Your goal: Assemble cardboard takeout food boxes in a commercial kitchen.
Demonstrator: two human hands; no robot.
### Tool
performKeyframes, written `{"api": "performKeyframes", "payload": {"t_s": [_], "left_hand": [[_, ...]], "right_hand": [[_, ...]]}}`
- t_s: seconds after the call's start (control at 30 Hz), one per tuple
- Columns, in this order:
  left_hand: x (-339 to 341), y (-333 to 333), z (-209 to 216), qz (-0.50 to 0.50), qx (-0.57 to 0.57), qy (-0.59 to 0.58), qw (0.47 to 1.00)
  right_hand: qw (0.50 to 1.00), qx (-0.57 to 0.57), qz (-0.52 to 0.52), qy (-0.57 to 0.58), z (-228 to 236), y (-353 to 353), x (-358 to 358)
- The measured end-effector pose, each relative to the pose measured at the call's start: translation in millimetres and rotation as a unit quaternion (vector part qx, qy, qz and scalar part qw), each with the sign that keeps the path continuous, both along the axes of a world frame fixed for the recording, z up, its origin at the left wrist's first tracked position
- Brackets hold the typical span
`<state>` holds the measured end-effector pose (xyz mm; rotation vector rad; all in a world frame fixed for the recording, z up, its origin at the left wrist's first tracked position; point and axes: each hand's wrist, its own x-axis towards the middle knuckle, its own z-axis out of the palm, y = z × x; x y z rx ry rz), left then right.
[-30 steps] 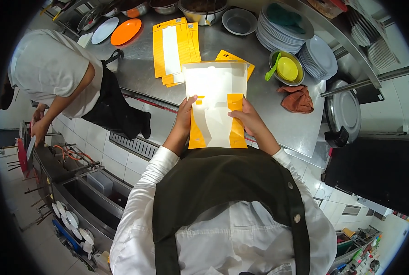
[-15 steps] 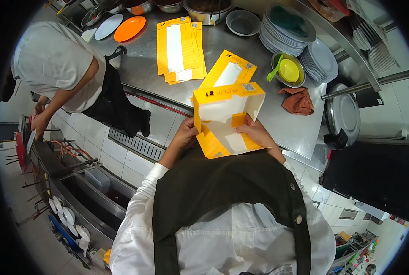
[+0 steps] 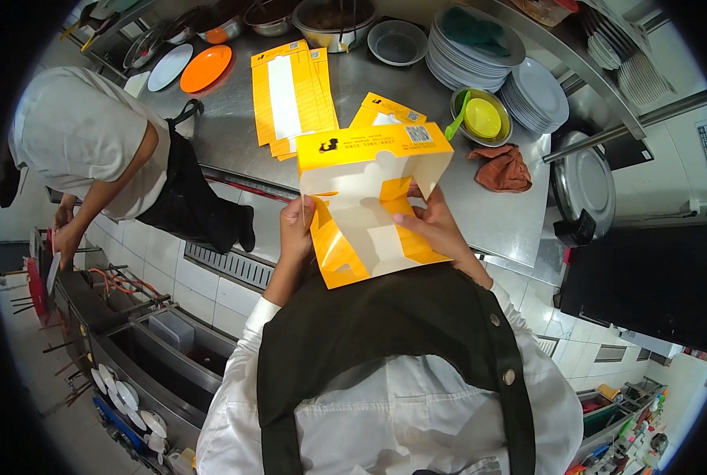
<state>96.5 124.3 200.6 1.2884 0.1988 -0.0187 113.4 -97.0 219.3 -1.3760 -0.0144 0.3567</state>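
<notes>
A partly folded yellow cardboard box (image 3: 369, 214) with a pale inside is held up in front of my apron, near the table's front edge. My left hand (image 3: 296, 226) pinches its left side wall. On the other side, my right hand (image 3: 433, 226) grips the right wall, thumb inside on the cardboard. The box's back panel stands raised, and its near flap slopes down toward me. Just behind it lies a flat yellow box blank (image 3: 389, 107), partly hidden. A stack of flat yellow box blanks (image 3: 290, 99) rests farther left on the table.
The steel table (image 3: 500, 226) bears stacked white plates (image 3: 468, 59), a bowl with a yellow bowl inside (image 3: 482, 119), a brown cloth (image 3: 502, 168), a grey bowl (image 3: 398, 42) and an orange plate (image 3: 205, 68). A co-worker (image 3: 92, 142) in a white shirt stands at the left.
The box has moved left and a little nearer, opening wider, with both hands still on it. My view has shifted slightly. The co-worker stays in much the same pose.
</notes>
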Motion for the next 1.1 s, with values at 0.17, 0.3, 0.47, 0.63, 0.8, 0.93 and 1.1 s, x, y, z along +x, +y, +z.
{"api": "performKeyframes", "payload": {"t_s": [0.17, 0.3, 0.47, 0.63, 0.8, 0.93, 1.1], "left_hand": [[-1.5, 2.8, -3.0, 0.012, 0.008, -0.051, 0.999], [1.9, -2.0, -7.6, -0.017, 0.007, -0.079, 0.997], [3.7, -3.1, -1.3, -0.032, 0.004, -0.099, 0.995], [5.5, 1.4, -15.9, -0.022, -0.053, -0.046, 0.997], [5.5, 2.2, -9.3, -0.010, 0.045, -0.033, 0.998], [6.6, -1.8, 0.9, -0.020, 0.025, -0.044, 0.999], [9.8, -0.2, -18.4, -0.051, -0.063, -0.038, 0.996]], "right_hand": [[0.995, -0.090, 0.036, -0.029, 13.1, -17.0, 8.6], [0.974, -0.195, 0.018, -0.114, 12.8, -9.3, 11.6], [0.977, -0.175, -0.050, -0.108, 22.9, -5.8, 11.6], [0.990, -0.102, -0.060, -0.078, 21.8, -16.9, 10.1], [0.995, -0.089, -0.019, -0.028, 30.9, -21.3, 13.6], [0.978, -0.206, 0.027, -0.032, 34.8, -25.2, 26.5], [0.970, -0.230, 0.041, -0.070, 33.4, -37.9, 38.1]]}}
